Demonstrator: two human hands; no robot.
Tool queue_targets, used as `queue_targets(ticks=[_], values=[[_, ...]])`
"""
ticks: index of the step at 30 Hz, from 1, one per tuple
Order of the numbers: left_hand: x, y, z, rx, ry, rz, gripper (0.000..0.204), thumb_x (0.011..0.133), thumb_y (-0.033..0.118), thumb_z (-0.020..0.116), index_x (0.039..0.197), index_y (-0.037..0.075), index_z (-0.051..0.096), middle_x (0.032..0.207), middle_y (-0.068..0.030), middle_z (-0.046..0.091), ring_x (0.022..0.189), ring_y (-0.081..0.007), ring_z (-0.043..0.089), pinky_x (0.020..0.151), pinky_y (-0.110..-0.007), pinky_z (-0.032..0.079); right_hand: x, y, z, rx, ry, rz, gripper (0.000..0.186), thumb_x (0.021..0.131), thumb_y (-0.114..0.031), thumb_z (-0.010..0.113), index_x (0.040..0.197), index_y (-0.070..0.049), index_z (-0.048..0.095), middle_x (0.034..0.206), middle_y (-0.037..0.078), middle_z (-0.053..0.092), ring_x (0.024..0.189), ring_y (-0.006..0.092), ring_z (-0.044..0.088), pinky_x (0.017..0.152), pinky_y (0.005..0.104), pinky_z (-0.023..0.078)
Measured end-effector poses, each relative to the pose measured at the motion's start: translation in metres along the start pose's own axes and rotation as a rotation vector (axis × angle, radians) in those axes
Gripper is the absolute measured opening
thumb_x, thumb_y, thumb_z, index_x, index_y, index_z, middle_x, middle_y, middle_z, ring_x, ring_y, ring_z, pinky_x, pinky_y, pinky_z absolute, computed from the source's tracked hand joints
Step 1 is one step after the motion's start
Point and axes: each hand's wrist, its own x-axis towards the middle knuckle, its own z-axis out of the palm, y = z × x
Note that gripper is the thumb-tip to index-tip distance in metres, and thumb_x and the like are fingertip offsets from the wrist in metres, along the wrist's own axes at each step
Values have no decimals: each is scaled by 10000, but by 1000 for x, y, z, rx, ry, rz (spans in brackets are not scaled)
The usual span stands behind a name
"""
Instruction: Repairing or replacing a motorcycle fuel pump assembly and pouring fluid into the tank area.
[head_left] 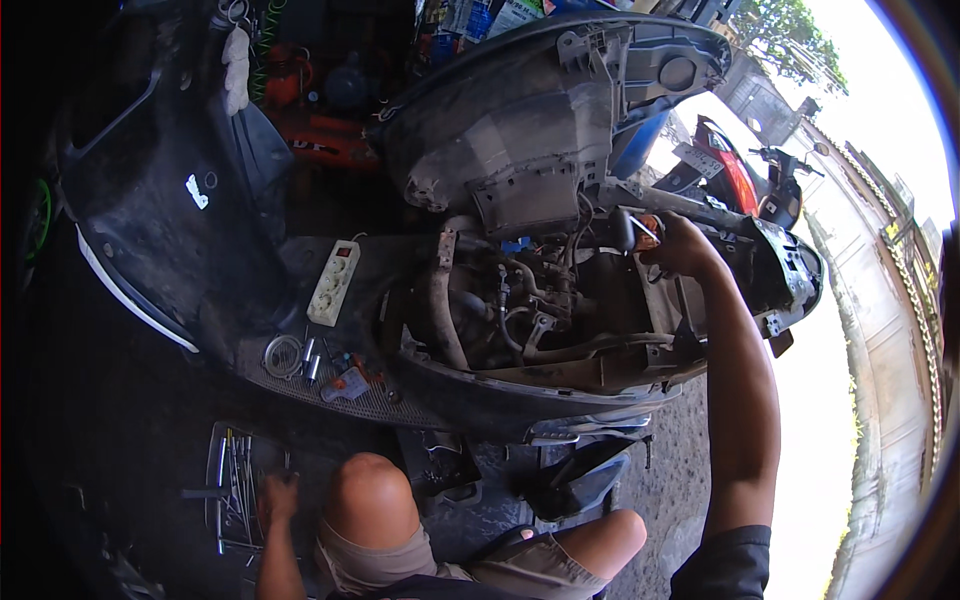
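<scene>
A scooter lies open in front of me, its bare engine bay (530, 300) showing hoses, brackets and metal parts. Over the rear of its frame, my right hand (675, 247) is closed around an orange-and-dark object (648, 232). A dark rounded part stands beside the orange one, and I cannot tell the object's kind. Low on the left, my left hand (277, 495) is by a tray (213, 440) of long metal tools (237, 485). Its fingers look closed near a thin metal piece, but shadow hides what they hold.
On the footboard lie a white power strip (333, 283), a coil of wire (282, 357), metal cylinders (313, 367) and an orange-and-clear packet (345, 385). The large dark body panel (510, 130) rises behind the engine. A red motorbike (740, 180) stands beyond, at the right.
</scene>
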Motion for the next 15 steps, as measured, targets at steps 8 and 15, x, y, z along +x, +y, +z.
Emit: queue_targets(ticks=[8,15], values=[[0,-46,34,18,-174,-266,408,836,372,680,1035,17,669,1047,-213,664,1008,-376,626,938,-444,456,3,47,-18,617,-160,143,320,754,-59,757,1055,-37,651,811,45,662,611,121,611,527,268,519],[27,44,3,-189,114,-214,321,900,220,647,1101,-25,599,1027,-211,656,978,-330,641,886,-423,496,-25,20,-19,494,-36,-60,500,741,-107,772,1200,-45,585,961,63,678,700,127,643,552,279,533]])
